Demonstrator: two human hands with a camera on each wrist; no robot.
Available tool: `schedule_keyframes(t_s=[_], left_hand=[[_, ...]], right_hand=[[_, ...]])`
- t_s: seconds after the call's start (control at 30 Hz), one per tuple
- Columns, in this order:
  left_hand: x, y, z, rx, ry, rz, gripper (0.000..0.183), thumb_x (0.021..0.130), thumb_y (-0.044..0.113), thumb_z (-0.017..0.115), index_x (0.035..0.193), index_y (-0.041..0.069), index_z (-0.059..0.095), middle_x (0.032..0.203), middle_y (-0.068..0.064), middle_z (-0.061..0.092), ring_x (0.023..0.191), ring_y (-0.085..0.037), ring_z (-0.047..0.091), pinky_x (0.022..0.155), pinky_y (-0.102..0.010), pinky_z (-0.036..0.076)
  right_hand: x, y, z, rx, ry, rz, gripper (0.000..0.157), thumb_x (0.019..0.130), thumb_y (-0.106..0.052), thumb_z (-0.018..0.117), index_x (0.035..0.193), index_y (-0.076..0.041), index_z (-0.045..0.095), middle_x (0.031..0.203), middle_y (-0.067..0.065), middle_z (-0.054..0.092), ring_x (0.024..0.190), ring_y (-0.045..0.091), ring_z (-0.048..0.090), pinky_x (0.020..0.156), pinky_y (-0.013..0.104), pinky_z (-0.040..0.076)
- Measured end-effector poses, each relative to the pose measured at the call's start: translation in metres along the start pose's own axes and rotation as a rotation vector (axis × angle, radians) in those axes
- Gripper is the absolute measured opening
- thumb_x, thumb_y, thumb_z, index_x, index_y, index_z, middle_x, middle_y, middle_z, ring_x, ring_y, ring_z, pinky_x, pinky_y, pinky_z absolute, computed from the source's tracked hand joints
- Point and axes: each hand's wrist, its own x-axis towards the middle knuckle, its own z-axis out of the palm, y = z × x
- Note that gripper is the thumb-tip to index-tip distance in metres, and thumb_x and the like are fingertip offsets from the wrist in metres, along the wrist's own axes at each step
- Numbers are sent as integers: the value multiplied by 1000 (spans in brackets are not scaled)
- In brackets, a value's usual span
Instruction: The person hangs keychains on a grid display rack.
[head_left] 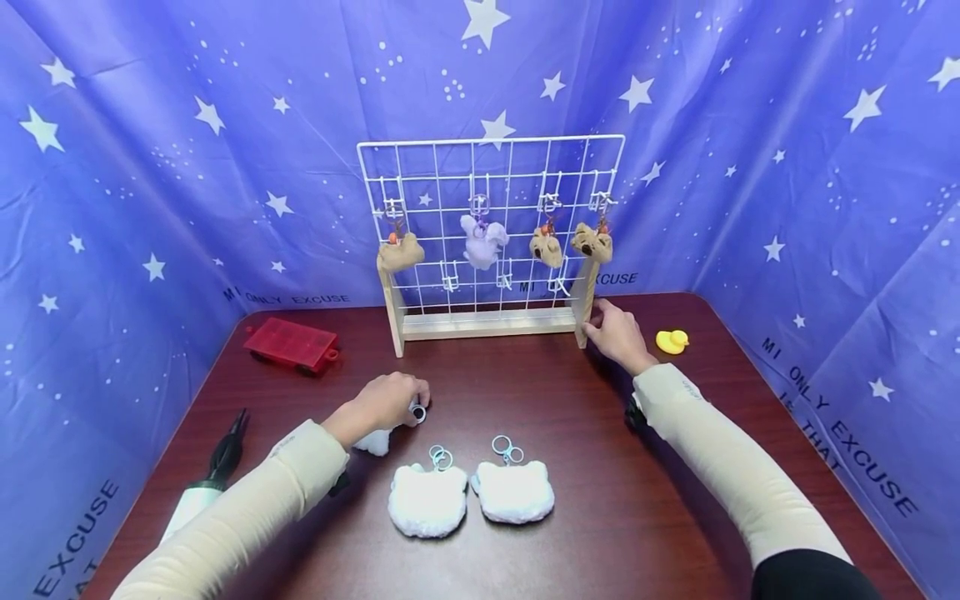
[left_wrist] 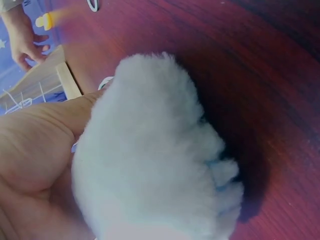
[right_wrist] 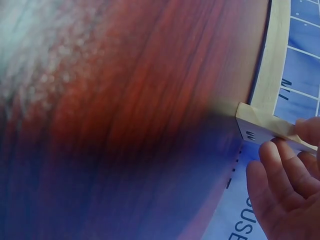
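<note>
My left hand holds a white fluffy plush keychain low over the table, left of centre, with its metal ring showing by the fingertips. In the left wrist view the plush fills the middle and hides most of the fingers. At the back, my right hand grips the right wooden leg of a white wire grid rack, thumb on one side and fingers on the other. Two more white plush keychains lie in front, rings pointing away from me.
Brown plush keychains and a lilac one hang from rack hooks. A red plastic box lies at the back left, a yellow duck at the right. A black-tipped, pale-bodied tool lies beside my left forearm.
</note>
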Motion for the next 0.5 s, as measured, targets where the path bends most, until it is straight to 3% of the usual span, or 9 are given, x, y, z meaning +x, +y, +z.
schedule_keyframes(t_s=[0.17,0.5], left_hand=[[0,-4,0,-31,-14,-19,19,80,15,86,86,23,70,77,5,63,72,-14,57,66,-34,53],[-3,-8,-15,-73,-13,10,14,86,11,79,78,20,71,74,7,66,70,-11,57,65,-29,53]], right_hand=[[0,1,2,-7,-6,8,43,96,-21,68,134,-4,58,102,17,77,98,36,72,87,55,57],[0,2,2,-14,-13,18,46,97,-23,67,138,-6,56,102,16,78,97,36,72,87,55,56]])
